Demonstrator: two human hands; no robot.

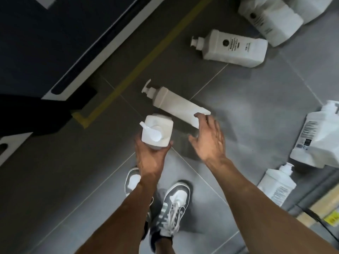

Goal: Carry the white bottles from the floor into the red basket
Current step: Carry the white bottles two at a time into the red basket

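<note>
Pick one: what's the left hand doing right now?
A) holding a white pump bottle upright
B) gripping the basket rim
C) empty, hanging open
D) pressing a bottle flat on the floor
A: the left hand is wrapped around a white pump bottle held upright, pump on top, above the tiled floor, while the right hand reaches open toward a lying bottle.

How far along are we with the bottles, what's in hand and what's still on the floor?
Nothing visibly done: the red basket is out of view. In hand: the left hand grips one upright bottle; the right hand, open, reaches for a lying bottle. Left: another bottle beyond it, a small bottle at right, plus bagged ones at the edges.
</note>
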